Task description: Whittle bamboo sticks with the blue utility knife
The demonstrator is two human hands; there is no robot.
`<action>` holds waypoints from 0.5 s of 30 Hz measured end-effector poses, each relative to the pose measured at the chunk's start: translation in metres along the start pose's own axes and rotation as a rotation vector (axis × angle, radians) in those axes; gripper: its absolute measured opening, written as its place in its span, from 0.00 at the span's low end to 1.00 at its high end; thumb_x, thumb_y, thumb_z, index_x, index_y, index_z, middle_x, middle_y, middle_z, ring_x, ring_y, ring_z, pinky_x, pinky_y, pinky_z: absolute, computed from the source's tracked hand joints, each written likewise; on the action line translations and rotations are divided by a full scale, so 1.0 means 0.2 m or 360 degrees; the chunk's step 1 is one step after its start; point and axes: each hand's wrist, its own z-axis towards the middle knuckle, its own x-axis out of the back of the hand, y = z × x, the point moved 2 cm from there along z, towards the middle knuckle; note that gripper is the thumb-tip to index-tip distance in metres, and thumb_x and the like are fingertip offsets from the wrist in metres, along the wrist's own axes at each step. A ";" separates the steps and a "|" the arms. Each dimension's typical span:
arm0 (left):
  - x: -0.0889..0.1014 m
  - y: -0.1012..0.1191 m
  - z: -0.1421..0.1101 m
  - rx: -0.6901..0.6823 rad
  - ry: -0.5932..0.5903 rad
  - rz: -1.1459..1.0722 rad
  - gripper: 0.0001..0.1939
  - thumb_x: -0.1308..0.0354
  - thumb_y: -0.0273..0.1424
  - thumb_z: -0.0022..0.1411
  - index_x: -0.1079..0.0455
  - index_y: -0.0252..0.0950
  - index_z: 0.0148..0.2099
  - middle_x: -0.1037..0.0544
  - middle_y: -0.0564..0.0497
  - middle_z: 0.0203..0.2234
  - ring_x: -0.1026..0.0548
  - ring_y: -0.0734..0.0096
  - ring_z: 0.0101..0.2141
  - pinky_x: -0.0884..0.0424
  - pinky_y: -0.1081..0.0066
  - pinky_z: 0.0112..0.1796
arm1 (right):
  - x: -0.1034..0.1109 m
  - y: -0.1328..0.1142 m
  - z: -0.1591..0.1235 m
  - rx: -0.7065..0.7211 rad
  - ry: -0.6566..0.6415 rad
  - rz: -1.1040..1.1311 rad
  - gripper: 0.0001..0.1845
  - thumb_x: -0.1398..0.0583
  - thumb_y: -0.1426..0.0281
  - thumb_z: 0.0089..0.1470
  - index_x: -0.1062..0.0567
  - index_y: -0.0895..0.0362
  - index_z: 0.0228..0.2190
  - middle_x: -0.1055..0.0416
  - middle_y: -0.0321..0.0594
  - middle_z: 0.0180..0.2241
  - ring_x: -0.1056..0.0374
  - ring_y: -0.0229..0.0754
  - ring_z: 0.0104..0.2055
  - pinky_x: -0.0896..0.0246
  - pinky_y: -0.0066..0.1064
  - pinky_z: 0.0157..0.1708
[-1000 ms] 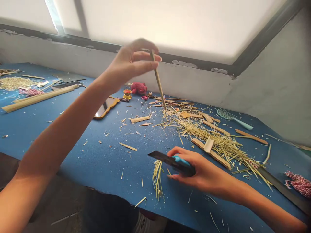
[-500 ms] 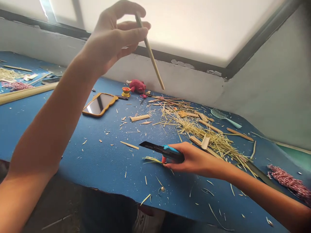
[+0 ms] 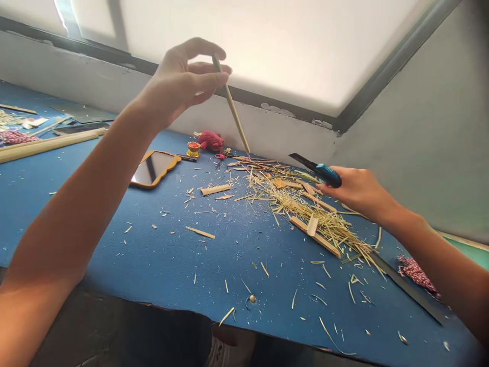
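Note:
My left hand (image 3: 193, 76) is raised in front of the bright window, its fingers pinching the upper end of a thin bamboo stick (image 3: 237, 114). The stick slants down to the right, its lower tip above the table. Over the right side of the table, my right hand (image 3: 357, 193) is closed on a utility knife (image 3: 326, 174) with a blue-and-black handle. Its black blade (image 3: 301, 160) is extended and points left. Greenish bamboo shavings (image 3: 307, 176) show at the right fingertips. Below that hand lies a heap of bamboo shavings (image 3: 328, 216) with split pieces around it.
On the blue table (image 3: 153, 265), a yellow-framed mirror (image 3: 155, 171) lies behind my left forearm. A red figurine (image 3: 211, 140) and small gold pot (image 3: 193, 149) stand near the wall. A bamboo pole (image 3: 49, 145) is at left, red-and-white string (image 3: 416, 275) at right. Loose slivers are scattered about.
My right hand has moved from the table's middle up and right, over the shavings heap, carrying the knife and shavings. The left hand with the bamboo stick appears slightly lower in view.

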 end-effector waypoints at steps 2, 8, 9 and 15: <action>0.00 -0.01 0.01 0.0040 0.0019 0.0017 0.17 0.39 0.33 0.57 0.35 0.38 0.49 0.24 0.54 0.43 0.33 0.76 0.45 0.40 0.69 0.51 | 0.01 0.01 0.00 -0.0013 0.0076 -0.0186 0.16 0.44 0.61 0.54 0.31 0.58 0.22 0.36 0.37 0.16 0.47 0.29 0.17 0.58 0.26 0.18; -0.02 -0.04 0.02 0.0084 0.0007 0.0170 0.18 0.40 0.37 0.57 0.36 0.41 0.48 0.24 0.55 0.44 0.34 0.77 0.41 0.39 0.68 0.48 | -0.10 -0.32 -0.01 -0.0240 -0.0308 0.0422 0.10 0.41 0.63 0.53 0.26 0.56 0.33 0.29 0.36 0.27 0.36 0.34 0.26 0.45 0.28 0.25; -0.02 -0.04 0.02 0.0085 0.0026 0.0180 0.17 0.40 0.37 0.56 0.35 0.41 0.48 0.24 0.55 0.44 0.34 0.77 0.41 0.38 0.68 0.48 | -0.13 -0.41 -0.01 -0.0210 -0.0429 0.0604 0.10 0.41 0.62 0.52 0.26 0.56 0.33 0.29 0.36 0.28 0.36 0.34 0.28 0.44 0.28 0.27; -0.03 -0.04 0.02 0.0035 0.0145 0.0150 0.16 0.37 0.34 0.53 0.33 0.41 0.45 0.23 0.52 0.41 0.30 0.74 0.41 0.35 0.66 0.46 | -0.32 -0.86 0.03 0.0071 -0.0905 0.1251 0.14 0.37 0.64 0.49 0.28 0.56 0.38 0.29 0.35 0.34 0.36 0.33 0.31 0.44 0.26 0.29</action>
